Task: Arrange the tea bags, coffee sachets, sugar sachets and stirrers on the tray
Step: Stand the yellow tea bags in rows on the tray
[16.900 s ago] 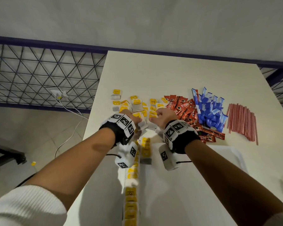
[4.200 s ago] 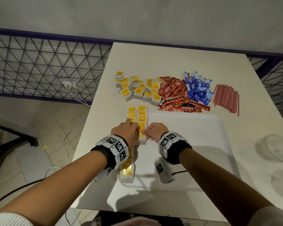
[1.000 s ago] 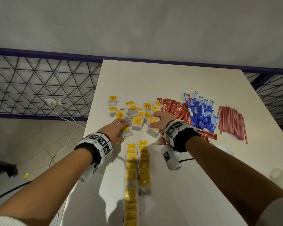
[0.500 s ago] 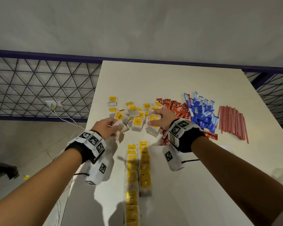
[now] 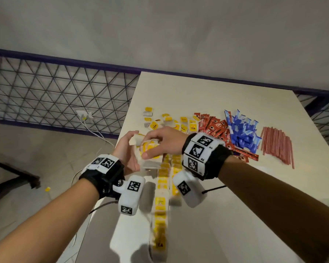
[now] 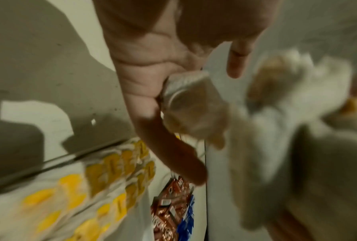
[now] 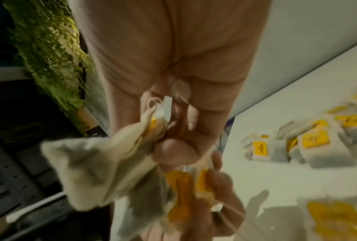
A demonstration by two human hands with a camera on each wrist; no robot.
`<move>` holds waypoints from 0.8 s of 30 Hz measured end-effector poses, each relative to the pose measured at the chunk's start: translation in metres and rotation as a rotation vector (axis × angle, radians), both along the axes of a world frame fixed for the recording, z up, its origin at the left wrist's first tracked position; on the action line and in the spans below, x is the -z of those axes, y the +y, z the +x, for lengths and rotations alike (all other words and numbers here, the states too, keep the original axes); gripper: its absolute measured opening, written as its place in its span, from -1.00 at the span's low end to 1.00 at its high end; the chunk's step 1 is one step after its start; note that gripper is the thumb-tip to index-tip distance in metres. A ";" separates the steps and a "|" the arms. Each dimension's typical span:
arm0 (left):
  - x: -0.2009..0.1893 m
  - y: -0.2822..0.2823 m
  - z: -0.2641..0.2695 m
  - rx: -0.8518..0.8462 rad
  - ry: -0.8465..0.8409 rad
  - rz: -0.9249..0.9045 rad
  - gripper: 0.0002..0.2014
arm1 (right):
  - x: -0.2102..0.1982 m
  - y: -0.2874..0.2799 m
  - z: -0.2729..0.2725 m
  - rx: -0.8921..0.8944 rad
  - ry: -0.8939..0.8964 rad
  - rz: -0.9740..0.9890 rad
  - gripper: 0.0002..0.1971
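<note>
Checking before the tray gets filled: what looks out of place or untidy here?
One small yellow tag lies on the grey floor, left of the white table. The loose yellow-tagged tea bags sit scattered, unlike the neat bundle of red stirrers.

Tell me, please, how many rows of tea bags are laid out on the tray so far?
2: the longer left row runs down towards the camera, and the shorter right row lies close beside it. Their far ends are partly hidden, so a bag or two may be out of sight.
</note>
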State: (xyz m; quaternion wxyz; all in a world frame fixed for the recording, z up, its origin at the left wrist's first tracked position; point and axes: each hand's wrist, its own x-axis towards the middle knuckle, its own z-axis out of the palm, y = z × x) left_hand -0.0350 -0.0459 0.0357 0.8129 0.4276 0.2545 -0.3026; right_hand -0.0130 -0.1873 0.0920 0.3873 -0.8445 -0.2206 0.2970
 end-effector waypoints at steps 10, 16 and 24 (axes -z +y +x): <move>0.025 0.015 -0.064 -0.114 -0.061 0.086 -0.77 | 0.048 0.030 -0.048 0.016 -0.109 -0.022 -0.59; 0.025 0.009 -0.069 -0.234 0.006 0.075 -0.51 | 0.054 0.026 -0.059 0.225 -0.140 -0.129 -0.55; 0.029 -0.006 -0.073 -0.258 -0.006 0.123 -0.43 | 0.055 -0.001 -0.058 0.270 0.006 0.025 -0.65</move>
